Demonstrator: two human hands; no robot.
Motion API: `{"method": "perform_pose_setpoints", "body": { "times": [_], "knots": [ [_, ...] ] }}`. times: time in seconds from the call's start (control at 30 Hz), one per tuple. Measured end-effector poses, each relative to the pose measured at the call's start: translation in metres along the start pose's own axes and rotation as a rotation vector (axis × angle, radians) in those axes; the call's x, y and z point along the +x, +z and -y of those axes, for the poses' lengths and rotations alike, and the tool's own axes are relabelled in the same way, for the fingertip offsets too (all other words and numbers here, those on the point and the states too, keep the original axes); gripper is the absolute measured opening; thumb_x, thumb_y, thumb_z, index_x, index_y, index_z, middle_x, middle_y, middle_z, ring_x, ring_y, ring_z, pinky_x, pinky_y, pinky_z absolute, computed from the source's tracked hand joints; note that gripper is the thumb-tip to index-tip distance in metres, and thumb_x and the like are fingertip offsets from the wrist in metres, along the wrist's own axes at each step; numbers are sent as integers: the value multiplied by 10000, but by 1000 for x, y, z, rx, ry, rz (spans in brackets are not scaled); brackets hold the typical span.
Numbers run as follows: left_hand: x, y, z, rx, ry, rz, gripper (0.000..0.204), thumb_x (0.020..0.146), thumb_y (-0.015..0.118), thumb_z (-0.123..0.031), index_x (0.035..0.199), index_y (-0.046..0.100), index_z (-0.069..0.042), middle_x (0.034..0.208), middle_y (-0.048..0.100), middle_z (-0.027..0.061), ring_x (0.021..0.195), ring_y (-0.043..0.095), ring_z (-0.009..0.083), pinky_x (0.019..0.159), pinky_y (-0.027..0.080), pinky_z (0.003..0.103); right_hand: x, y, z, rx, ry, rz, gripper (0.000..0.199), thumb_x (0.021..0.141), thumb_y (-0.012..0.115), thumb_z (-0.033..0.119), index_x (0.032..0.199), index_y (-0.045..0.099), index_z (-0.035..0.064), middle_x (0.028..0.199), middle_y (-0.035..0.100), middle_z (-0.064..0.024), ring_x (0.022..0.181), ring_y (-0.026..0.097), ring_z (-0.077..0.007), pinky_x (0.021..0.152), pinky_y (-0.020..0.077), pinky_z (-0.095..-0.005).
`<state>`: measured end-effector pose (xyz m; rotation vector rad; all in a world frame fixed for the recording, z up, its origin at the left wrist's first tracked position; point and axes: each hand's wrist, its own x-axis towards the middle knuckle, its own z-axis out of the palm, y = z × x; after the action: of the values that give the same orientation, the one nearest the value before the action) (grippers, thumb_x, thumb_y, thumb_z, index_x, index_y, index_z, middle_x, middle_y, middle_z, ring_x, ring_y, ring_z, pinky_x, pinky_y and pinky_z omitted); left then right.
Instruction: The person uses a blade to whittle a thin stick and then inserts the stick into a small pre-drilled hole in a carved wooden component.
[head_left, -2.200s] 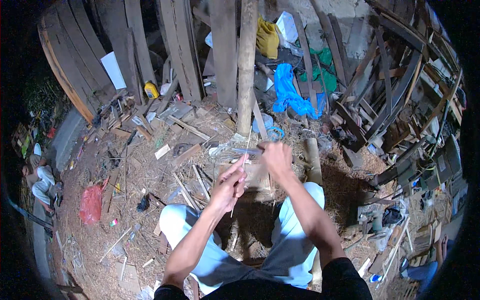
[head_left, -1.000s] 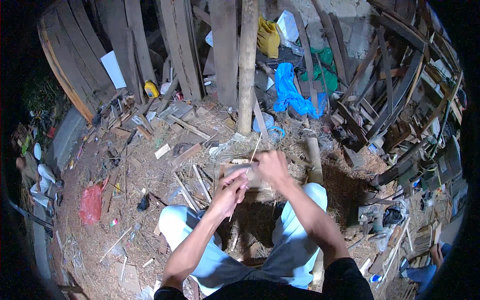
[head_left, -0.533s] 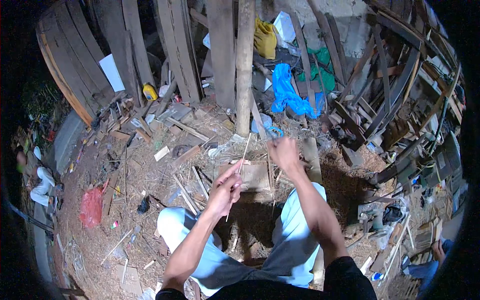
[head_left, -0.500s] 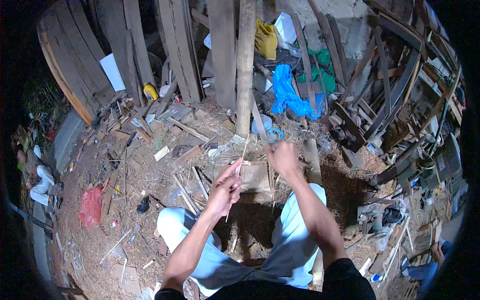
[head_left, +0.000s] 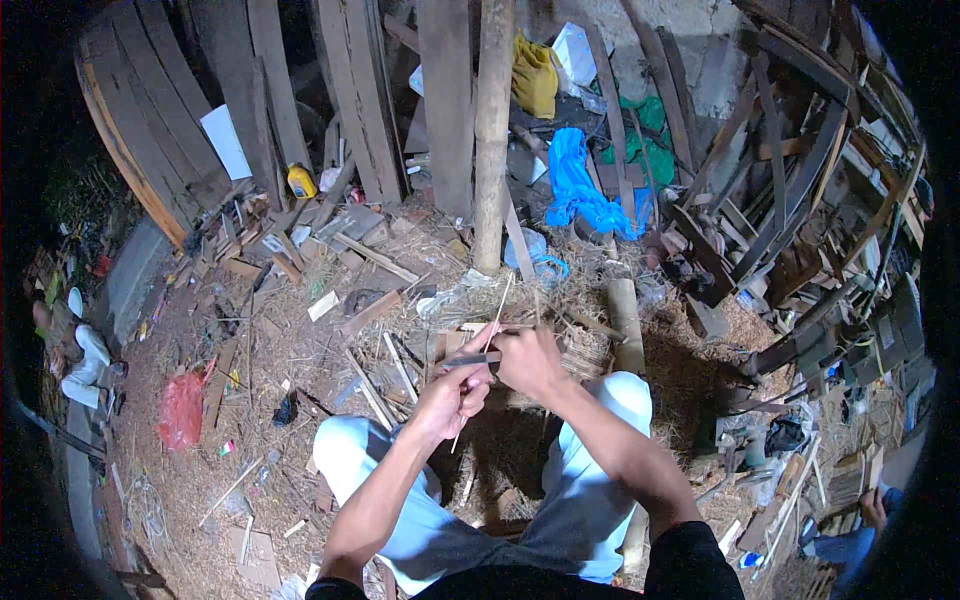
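My left hand [head_left: 448, 402] is closed around a thin pale wooden stick [head_left: 505, 298], which slants up and away past the fingers and pokes out below the palm. My right hand [head_left: 530, 366] is wrapped round a knife whose handle is hidden in the fist. Its flat dark blade [head_left: 470, 360] points left and lies across the stick, over the fingers of my left hand. Both hands meet between my knees, above the littered ground.
A bamboo post [head_left: 491, 150] stands straight ahead, with planks [head_left: 445, 110] leaning beside it. A blue plastic bag [head_left: 580, 195] lies beyond my hands, a red bag [head_left: 182, 410] to the left. Scrap wood [head_left: 720, 230] is heaped at right. A seated person [head_left: 88, 365] is at far left.
My right hand has come down and left from beyond the stick to meet my left hand. The knife blade now shows across the stick, which my left hand still holds.
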<state>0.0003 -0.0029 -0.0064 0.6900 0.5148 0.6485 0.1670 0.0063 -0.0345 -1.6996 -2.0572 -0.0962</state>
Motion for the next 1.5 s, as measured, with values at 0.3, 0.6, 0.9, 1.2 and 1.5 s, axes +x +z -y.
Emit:
{"method": "perform_pose_setpoints", "body": {
  "times": [0.3,0.6,0.9,1.2,1.5],
  "knots": [
    [4,2,3,32,3,3,491,939,400,-109,1411,276,-161,655,317,-45,450,275,36,362,210,168,5,-11,-9,17,127,-10,180,727,575,182,693,676,37,620,617,-201,588,640,-335,581,521,-434],
    [-1,1,5,2,-46,80,484,942,402,-102,1408,282,-144,653,307,-51,448,260,31,374,210,175,15,-26,-25,-6,313,-240,185,737,543,172,660,673,65,586,611,-176,546,629,-331,539,521,-422],
    [-3,0,-2,0,0,-3,463,934,403,-99,1388,326,-141,647,300,-44,422,228,28,348,167,167,14,-11,-13,-2,475,-74,216,744,587,214,673,668,28,622,615,-212,599,641,-352,590,526,-446],
    [-12,6,-14,-5,22,94,471,928,423,-110,1388,320,-121,643,307,-45,447,258,30,373,186,170,5,-55,-18,1326,518,-18,263,901,546,254,1016,589,22,671,481,15,443,338,-36,396,265,-212],
    [-11,8,-6,212,26,6,385,938,422,-117,1323,416,-112,670,377,-32,475,298,34,413,233,180,1,-54,-4,1481,449,-10,240,884,577,168,1064,571,10,721,523,-6,443,318,8,396,228,-166]
  ]
}}
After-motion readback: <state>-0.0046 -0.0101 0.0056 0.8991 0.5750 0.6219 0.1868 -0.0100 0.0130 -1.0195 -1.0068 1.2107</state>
